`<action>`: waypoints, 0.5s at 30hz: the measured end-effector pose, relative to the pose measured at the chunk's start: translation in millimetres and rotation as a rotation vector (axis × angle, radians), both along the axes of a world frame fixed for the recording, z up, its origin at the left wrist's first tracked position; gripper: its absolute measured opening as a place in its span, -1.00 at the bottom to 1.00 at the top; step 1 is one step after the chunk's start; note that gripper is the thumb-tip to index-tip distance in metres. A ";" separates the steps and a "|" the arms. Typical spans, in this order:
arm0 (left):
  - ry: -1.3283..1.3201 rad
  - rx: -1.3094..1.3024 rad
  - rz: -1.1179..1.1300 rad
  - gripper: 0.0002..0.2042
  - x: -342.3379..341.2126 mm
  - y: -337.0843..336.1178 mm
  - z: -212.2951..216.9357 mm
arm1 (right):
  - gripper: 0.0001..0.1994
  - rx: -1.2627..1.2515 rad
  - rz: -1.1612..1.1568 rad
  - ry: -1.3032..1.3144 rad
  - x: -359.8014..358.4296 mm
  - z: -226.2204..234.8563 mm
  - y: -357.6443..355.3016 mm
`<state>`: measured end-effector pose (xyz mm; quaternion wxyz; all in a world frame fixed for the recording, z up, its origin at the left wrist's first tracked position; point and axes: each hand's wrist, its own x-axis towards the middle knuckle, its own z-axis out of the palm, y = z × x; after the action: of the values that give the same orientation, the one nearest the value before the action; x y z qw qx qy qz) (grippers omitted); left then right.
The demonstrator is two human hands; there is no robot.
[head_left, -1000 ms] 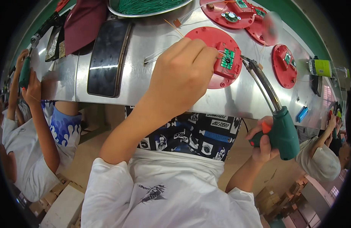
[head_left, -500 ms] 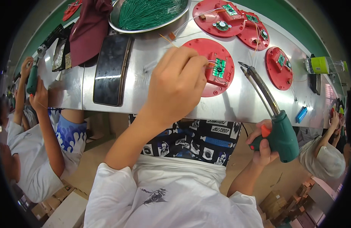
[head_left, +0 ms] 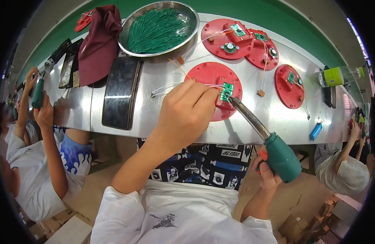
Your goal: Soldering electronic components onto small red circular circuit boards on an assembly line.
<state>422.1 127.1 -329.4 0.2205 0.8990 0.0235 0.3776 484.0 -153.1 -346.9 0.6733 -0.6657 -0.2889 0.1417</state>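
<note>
My left hand [head_left: 186, 112] is closed in a pinch on thin wires [head_left: 212, 85] beside a small green circuit board [head_left: 227, 91]. The board sits in a raised block on a round red plastic disc [head_left: 199, 71] lying on the table. My right hand [head_left: 267, 173] grips a green soldering gun [head_left: 283, 156] with a red trigger. Its dark metal tip reaches the lower right edge of the board, close to my left fingertips. More white and orange wires run out to the left from under my left hand, which hides part of the disc.
Other red discs with boards and speakers [head_left: 229, 48] lie beyond and to the right. A metal bowl [head_left: 195, 28] of green wires, a maroon cap [head_left: 99, 49] and a black phone [head_left: 121, 93] stand left. A bottle [head_left: 338, 76] and blue object [head_left: 316, 131] are right. Co-workers sit either side.
The soldering gun has swung left and its tip has come onto the board. My left hand keeps its pinch beside the board. The whole view has tilted slightly, so the table appears lower.
</note>
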 end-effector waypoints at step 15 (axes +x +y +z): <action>0.016 -0.042 0.009 -0.82 -0.5 0.4 -1.7 | -0.64 0.020 -0.002 0.054 5.0 11.7 6.7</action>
<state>421.6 127.5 -331.0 0.2376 0.8972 0.0370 0.3705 489.0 -146.4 -335.2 0.6877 -0.6551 -0.2713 0.1561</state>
